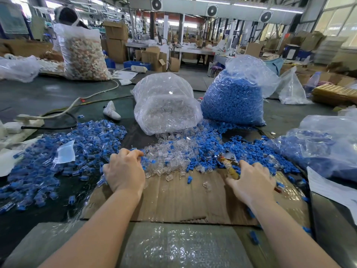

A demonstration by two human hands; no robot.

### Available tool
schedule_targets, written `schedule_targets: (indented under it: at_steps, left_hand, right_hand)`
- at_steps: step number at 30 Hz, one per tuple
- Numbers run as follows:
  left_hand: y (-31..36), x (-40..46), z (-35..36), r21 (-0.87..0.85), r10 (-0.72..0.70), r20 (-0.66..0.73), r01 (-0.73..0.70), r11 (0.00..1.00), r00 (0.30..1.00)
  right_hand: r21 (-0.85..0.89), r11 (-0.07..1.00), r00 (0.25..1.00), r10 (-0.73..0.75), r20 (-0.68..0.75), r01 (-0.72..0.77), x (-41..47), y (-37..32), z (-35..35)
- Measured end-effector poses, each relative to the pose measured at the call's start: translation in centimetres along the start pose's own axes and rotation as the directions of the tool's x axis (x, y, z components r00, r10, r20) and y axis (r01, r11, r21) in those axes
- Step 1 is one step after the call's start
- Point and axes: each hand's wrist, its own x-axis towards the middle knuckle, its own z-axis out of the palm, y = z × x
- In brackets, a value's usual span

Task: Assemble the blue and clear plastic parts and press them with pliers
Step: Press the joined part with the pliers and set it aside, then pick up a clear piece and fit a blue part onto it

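Note:
My right hand [252, 180] grips the wrapped handles of the pliers [228, 161], whose metal jaws point up and left over loose blue parts [202, 161]. My left hand [124, 169] rests knuckles-up at the left edge of a heap of clear parts [168, 155], fingers curled into the pile; whether it holds a piece is hidden. A wide spread of assembled blue-and-clear pieces [58, 163] lies to the left. Both hands sit at the far edge of a cardboard sheet [183, 198].
A bag of clear parts [166, 105] and a bag of blue parts [233, 99] stand behind the piles. Another bag of blue pieces [318, 151] lies at right. Cables [58, 113] cross the floor at left. A person [66, 15] sits far back by a large bag.

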Motion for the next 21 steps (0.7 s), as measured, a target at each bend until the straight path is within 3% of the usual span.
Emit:
schedule_targets:
  at_steps: [5,8,13,19,21]
  left_hand:
    - [-0.4,0.0,0.4,0.065,0.0,0.048,-0.003,0.998,0.999]
    - [0.7,-0.7,0.8,-0.081,0.11,0.014,-0.109,0.991,0.994]
    - [3.5,-3.0,1.8,-0.384,0.32,0.076,-0.269,0.884,0.944]
    - [4.5,-4.9,3.0,-0.442,0.452,0.172,-0.342,0.829,0.875]
    - [4.4,-4.8,3.0,-0.452,0.455,0.163,-0.344,0.823,0.875]
  right_hand:
    - [-0.109,0.994,1.0,0.003,-0.022,-0.005,0.7,0.9,0.9]
    - [-0.123,0.992,1.0,0.014,0.016,-0.012,0.8,0.9,1.1]
    - [-0.131,0.991,0.996,0.042,0.079,-0.031,1.1,0.9,0.9]
    - [-0.126,0.991,0.992,0.048,0.118,-0.033,0.8,0.8,0.6]
    - [-0.14,0.99,0.998,0.021,0.051,-0.014,0.3,0.4,0.5]
